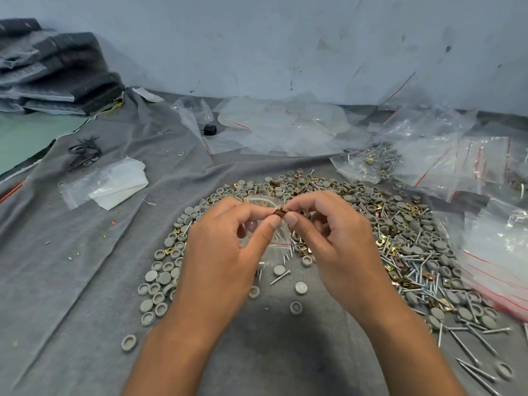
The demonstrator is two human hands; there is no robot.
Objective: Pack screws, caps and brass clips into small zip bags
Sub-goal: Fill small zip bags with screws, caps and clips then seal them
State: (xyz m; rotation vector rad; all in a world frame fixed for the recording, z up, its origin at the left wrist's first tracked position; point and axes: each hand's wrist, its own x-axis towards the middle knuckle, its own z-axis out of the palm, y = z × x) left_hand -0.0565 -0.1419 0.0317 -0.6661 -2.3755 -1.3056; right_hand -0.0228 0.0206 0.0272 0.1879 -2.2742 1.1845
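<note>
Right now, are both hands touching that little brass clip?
Touching. The head view shows the left hand and right hand meeting fingertip to fingertip, both pinching the brass clip between them above the small bag.

No readable text or labels; any print seems too blurred

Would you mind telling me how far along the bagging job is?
Done: filled bags lie at the right rear. In hand: the left hand and right hand pinch a brass clip above a small zip bag. Left: a big loose pile of caps, screws and clips.
</note>
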